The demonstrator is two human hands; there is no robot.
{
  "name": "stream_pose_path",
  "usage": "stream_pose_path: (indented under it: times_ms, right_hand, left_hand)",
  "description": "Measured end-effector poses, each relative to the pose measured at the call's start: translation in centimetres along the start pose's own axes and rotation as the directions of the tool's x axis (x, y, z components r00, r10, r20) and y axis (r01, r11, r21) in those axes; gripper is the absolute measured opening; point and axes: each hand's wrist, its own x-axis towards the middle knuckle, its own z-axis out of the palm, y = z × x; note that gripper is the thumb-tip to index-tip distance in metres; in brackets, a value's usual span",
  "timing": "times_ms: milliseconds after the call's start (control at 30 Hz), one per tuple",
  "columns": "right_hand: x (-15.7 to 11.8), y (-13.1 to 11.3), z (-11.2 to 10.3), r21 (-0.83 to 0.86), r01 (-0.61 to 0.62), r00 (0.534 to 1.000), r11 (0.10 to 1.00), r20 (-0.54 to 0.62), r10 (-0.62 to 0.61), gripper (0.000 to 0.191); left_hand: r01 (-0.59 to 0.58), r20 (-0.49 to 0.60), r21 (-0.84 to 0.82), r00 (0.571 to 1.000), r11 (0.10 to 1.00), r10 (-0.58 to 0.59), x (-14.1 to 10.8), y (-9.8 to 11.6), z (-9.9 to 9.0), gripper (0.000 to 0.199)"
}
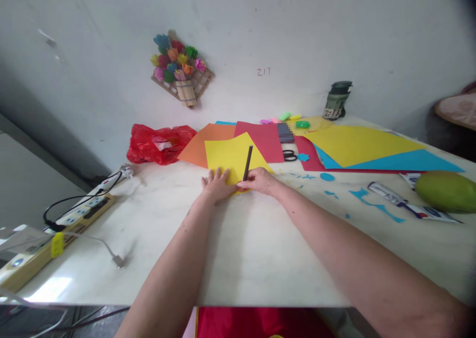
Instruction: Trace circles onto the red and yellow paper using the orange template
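Observation:
A yellow sheet of paper (230, 154) lies on the white table, partly over orange and red sheets. My left hand (218, 185) rests flat on its lower left edge, fingers spread. In my right hand (258, 180) is a dark pen (248, 162), held upright with its lower end at the paper's near edge. A small orange-red piece (242, 185) shows between the hands, partly hidden by the fingers. Black-handled scissors (290, 155) and a blue cut-out shape (303, 157) lie to the right, beyond my right hand.
Blue scraps (375, 206), glue tubes (388, 194) and a green fruit (446, 191) lie at right. Yellow (357, 144) and blue sheets are behind them. A red plastic bag (148, 144) sits back left, a power strip (84, 214) along the left edge, a bottle (336, 101) at the back.

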Motion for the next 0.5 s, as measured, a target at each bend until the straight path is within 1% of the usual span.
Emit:
stream_pose_path:
  times_ms: [500]
  right_hand:
    - [0.07, 0.07, -0.20, 0.007, -0.006, 1.000, 1.000, 0.006, 0.006, 0.022]
  left_hand:
    - [-0.016, -0.019, 0.003, 1.000, 1.000, 0.016, 0.09, -0.10, 0.15, 0.086]
